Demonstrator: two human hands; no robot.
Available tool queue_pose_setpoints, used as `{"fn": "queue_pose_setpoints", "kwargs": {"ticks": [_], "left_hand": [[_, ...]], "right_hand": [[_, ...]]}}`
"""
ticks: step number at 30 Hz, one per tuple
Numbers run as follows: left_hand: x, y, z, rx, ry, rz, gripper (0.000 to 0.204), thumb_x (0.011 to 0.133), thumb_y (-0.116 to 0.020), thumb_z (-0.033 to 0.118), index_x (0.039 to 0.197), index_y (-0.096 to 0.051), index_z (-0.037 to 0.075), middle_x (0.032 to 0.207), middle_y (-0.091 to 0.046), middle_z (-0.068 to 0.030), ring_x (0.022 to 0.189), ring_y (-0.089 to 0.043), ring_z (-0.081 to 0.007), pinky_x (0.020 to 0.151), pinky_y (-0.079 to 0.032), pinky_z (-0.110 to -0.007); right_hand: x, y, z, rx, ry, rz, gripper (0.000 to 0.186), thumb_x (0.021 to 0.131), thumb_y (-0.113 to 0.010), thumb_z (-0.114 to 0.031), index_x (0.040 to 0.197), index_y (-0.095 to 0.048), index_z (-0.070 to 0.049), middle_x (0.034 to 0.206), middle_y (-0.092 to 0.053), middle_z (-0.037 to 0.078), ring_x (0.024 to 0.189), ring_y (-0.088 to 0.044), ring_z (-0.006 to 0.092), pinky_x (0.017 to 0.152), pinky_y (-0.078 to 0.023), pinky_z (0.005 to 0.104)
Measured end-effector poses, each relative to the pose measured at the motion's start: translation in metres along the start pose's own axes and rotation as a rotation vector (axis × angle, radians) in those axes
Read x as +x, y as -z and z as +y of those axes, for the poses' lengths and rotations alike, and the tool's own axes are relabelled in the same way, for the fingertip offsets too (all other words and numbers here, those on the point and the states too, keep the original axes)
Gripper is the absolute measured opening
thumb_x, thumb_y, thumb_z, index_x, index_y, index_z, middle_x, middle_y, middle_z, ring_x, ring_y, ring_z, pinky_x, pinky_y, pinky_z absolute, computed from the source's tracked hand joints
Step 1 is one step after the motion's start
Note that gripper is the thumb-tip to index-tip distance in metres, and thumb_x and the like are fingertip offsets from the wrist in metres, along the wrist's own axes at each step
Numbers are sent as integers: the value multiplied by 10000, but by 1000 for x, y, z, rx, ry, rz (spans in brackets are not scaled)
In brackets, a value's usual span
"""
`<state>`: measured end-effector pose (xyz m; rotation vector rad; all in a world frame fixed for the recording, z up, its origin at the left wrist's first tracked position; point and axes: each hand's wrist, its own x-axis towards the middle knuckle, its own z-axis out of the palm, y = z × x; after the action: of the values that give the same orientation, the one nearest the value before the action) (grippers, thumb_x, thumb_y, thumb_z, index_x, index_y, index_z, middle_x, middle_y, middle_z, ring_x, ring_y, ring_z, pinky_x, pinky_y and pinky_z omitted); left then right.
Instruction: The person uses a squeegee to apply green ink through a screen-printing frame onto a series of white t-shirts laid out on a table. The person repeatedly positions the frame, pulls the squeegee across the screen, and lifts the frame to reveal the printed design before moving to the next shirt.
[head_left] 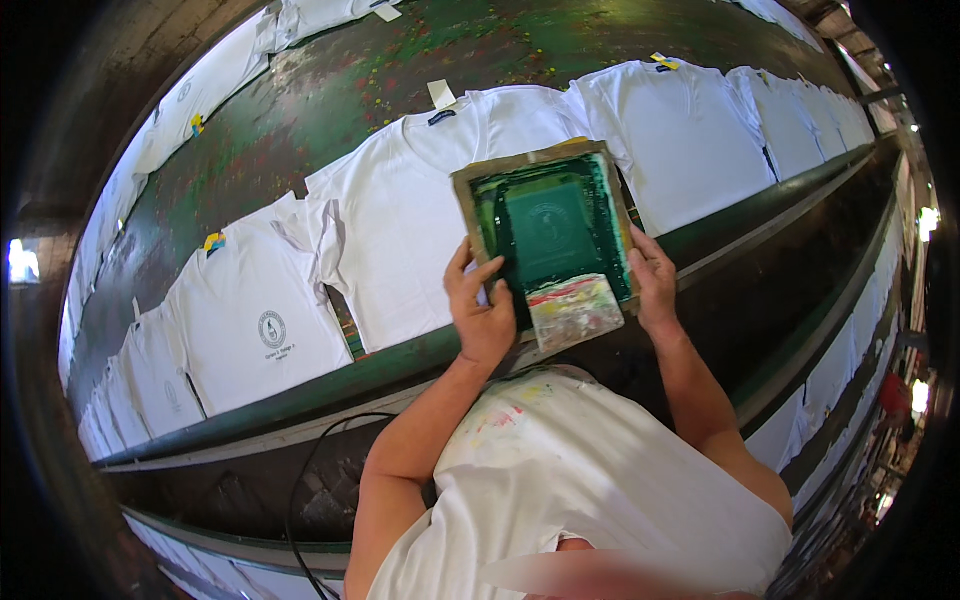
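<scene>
A screen-printing frame (466, 205) with green mesh and a faint round emblem is held between both hands, tilted above the edge of the table. My left hand (484, 312) grips its left side near the lower corner, with the thumb over the rim. On the opposite side my right hand (653, 280) is closed around the frame. A paint-smeared squeegee (577, 314) leans in the lower end of the frame, between my hands. Behind the frame lies a plain white T-shirt (385, 230), partly covered by it. To its left, another white T-shirt (262, 315) carries a dark round print.
White shirts run in a row along the long green, paint-speckled table (330, 95). More to the right lies an unmarked shirt (690, 140). A black cable (300, 480) hangs at lower left. Shirts on another table (815, 390) stand behind me on the right.
</scene>
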<state>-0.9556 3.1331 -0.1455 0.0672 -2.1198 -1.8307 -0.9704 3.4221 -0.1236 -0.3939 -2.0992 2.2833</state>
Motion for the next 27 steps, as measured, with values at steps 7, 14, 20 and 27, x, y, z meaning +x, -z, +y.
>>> {"fn": "queue_pose_setpoints", "kwargs": {"ticks": [7,14,20,27], "left_hand": [[8,-30,-3,64,35,54,366,855,-695,-141,1159,-803,32,1640,-560,-275,1505,-538,-415,1249,-443,-480],[15,-27,-12,73,73,98,311,881,-703,-118,1134,-813,27,1641,-565,-275,1497,-557,-397,1239,-457,-465],[12,-32,-19,60,98,137,292,893,-712,-109,1134,-803,28,1643,-569,-265,1491,-569,-393,1228,-471,-459],[13,-30,-29,21,77,129,305,884,-718,-117,1148,-790,17,1657,-566,-273,1484,-586,-384,1219,-487,-457]], "right_hand": [[29,25,10,-83,74,-51,528,1137,-671,-125,1598,-559,107,1516,-657,155,1322,-644,186,1150,-503,346],[50,16,21,-160,134,-152,568,1103,-713,-88,1607,-540,109,1564,-615,170,1407,-609,227,1213,-465,364],[55,17,21,-180,87,-205,615,1086,-738,-102,1626,-521,98,1593,-590,177,1423,-596,229,1216,-460,361],[60,17,27,-324,181,-193,651,1050,-790,-177,1599,-553,81,1550,-628,211,1416,-610,289,1213,-458,402]]}}
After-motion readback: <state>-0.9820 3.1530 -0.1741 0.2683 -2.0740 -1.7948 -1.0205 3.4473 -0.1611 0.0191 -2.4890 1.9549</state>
